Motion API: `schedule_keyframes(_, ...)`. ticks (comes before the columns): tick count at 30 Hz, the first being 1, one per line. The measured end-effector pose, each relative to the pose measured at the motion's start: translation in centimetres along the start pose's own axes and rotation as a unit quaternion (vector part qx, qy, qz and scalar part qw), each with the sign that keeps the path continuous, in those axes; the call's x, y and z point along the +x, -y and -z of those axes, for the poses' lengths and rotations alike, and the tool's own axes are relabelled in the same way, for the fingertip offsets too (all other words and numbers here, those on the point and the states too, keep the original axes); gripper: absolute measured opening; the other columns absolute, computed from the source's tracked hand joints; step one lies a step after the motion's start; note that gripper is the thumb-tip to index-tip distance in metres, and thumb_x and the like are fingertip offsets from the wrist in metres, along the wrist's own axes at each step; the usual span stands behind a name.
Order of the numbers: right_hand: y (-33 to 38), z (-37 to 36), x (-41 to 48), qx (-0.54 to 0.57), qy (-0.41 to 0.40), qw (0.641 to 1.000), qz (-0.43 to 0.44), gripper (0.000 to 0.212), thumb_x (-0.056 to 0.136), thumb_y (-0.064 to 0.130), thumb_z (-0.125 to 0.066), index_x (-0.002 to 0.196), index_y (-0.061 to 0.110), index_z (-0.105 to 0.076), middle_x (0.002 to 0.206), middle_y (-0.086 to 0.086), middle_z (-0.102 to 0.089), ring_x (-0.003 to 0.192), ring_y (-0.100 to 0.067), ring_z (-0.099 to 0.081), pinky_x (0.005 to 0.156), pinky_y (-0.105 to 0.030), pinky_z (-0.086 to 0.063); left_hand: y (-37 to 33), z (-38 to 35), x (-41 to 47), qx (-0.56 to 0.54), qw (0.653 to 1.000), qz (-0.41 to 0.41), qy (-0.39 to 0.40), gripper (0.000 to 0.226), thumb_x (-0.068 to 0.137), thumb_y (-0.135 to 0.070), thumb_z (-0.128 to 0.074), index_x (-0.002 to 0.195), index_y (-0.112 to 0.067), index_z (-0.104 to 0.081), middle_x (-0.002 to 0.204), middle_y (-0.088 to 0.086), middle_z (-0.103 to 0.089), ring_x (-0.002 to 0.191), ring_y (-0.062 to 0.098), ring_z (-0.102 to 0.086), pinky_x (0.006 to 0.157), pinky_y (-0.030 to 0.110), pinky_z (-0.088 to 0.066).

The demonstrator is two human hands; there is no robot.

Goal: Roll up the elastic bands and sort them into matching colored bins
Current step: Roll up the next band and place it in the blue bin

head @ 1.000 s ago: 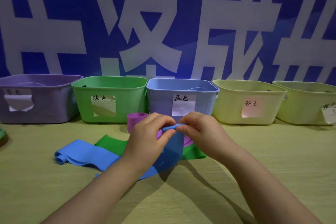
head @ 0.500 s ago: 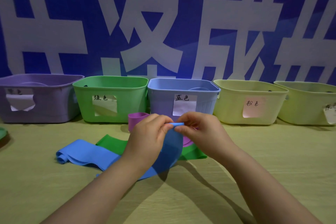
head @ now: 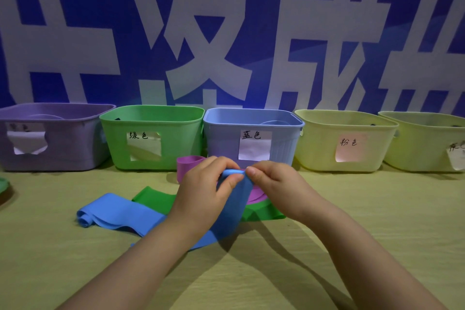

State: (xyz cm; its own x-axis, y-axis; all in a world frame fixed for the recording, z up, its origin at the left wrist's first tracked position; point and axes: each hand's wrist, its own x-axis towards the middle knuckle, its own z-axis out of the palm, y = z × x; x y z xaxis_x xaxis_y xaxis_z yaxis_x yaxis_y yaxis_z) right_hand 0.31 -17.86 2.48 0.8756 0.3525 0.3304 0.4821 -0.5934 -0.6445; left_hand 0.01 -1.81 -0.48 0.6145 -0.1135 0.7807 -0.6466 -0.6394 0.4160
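The blue band (head: pixel 234 209) is pinched at its top edge by curled fingers of the left hand (head: pixel 201 191) and right hand (head: pixel 276 189), just before the blue bin (head: pixel 221 138); the edge has been folded thicker than a second ago; rolling is judged barely begun.

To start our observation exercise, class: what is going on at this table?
A person is rolling up a blue elastic band. The left hand and the right hand pinch its raised end, while the rest trails across the table. A green band lies under it and a purple band behind it, neither in a bin. The blue bin stands just behind the hands.
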Motion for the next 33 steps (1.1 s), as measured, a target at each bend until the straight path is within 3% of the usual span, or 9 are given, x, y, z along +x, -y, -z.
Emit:
schedule_keyframes(3,0.16,-0.19,0.04,0.031,-0.016,0.999,0.021,0.009,0.088,0.037,-0.056,0.091,0.029,-0.06,0.079,0.01,-0.058,0.073,-0.006,-0.053,0.07,-0.026,-0.042,0.0,0.08,0.02,-0.003,1.0,0.016,-0.007,0.032,0.08,-0.045,-0.05,0.081,-0.016,-0.063,0.074,-0.009,-0.059,0.069,0.003,-0.05,0.06,0.009,-0.035)
schedule_keyframes(4,0.15,-0.33,0.05,0.045,-0.028,0.998,0.025,0.014,0.084,0.037,-0.062,0.096,0.031,-0.059,0.084,0.008,-0.061,0.077,-0.01,-0.057,0.072,-0.026,-0.045,-0.03,0.14,0.03,-0.004,1.0,0.022,-0.012,0.032,0.08,-0.045,-0.051,0.08,-0.016,-0.064,0.071,-0.01,-0.058,0.067,0.002,-0.049,0.058,0.01,-0.034)
schedule_keyframes(7,0.02,-0.62,0.24,0.041,-0.063,0.996,0.04,0.022,0.078,0.024,-0.071,0.082,0.037,-0.054,0.081,0.005,-0.064,0.074,-0.013,-0.059,0.074,-0.035,-0.05,-0.2,0.22,0.01,-0.013,0.999,0.041,-0.023,0.024,0.082,-0.036,-0.059,0.078,-0.014,-0.064,0.056,-0.014,-0.047,0.057,-0.004,-0.046,0.053,0.009,-0.03)
schedule_keyframes(11,-0.22,-0.47,0.4,0.034,-0.079,0.996,0.027,0.02,0.08,0.02,-0.069,0.073,0.034,-0.056,0.066,0.009,-0.059,0.066,-0.011,-0.053,0.069,-0.035,-0.047,-0.37,0.14,0.03,-0.025,0.998,0.048,-0.014,0.026,0.082,-0.039,-0.055,0.079,-0.015,-0.065,0.055,-0.014,-0.047,0.057,-0.004,-0.047,0.053,0.009,-0.03)
schedule_keyframes(15,-0.19,-0.3,0.34,-0.007,-0.079,0.996,0.032,0.005,0.083,0.021,-0.067,0.087,0.023,-0.064,0.073,0.006,-0.063,0.07,-0.014,-0.056,0.07,-0.03,-0.046,-0.49,0.13,0.0,-0.047,0.997,0.056,-0.001,0.02,0.078,-0.028,-0.071,0.094,-0.018,-0.065,0.084,-0.012,-0.063,0.075,0.001,-0.056,0.067,0.012,-0.041)
schedule_keyframes(19,0.2,0.07,0.07,-0.049,-0.083,0.994,0.045,0.01,0.086,0.026,-0.063,0.092,0.019,-0.067,0.078,-0.001,-0.066,0.074,-0.018,-0.058,0.07,-0.031,-0.045,-0.23,0.11,-0.02,-0.032,0.998,0.054,-0.009,0.01,0.075,-0.025,-0.066,0.085,-0.023,-0.067,0.075,-0.009,-0.064,0.072,0.005,-0.056,0.065,0.013,-0.04)
schedule_keyframes(24,0.27,0.06,-0.08,-0.054,-0.073,0.995,0.05,0.013,0.091,0.03,-0.054,0.083,0.024,-0.062,0.065,0.005,-0.055,0.061,-0.005,-0.048,0.059,-0.022,-0.036,-0.27,0.29,0.12,-0.031,0.998,0.054,-0.024,0.017,0.08,-0.031,-0.057,0.084,-0.019,-0.068,0.057,-0.009,-0.055,0.06,-0.003,-0.051,0.056,0.007,-0.034)
schedule_keyframes(30,0.29,0.15,0.08,-0.069,-0.065,0.995,0.041,0.02,0.095,0.029,-0.046,0.083,0.021,-0.061,0.07,0.004,-0.057,0.067,-0.011,-0.05,0.064,-0.028,-0.038,-0.69,0.3,-0.07,-0.03,0.999,0.024,-0.01,0.019,0.081,-0.023,-0.059,0.1,-0.021,-0.06,0.084,-0.021,-0.057,0.079,-0.004,-0.053,0.068,0.003,-0.036)
schedule_keyframes(33,0.31,0.1,-0.02,-0.045,-0.055,0.997,0.04,0.019,0.094,0.029,-0.048,0.082,0.022,-0.061,0.066,0.008,-0.056,0.063,0.002,-0.052,0.059,-0.015,-0.037,-0.6,0.3,-0.06,-0.024,0.999,0.032,-0.012,0.011,0.082,-0.021,-0.058,0.092,-0.019,-0.062,0.075,-0.023,-0.056,0.072,-0.008,-0.051,0.063,0.004,-0.035)
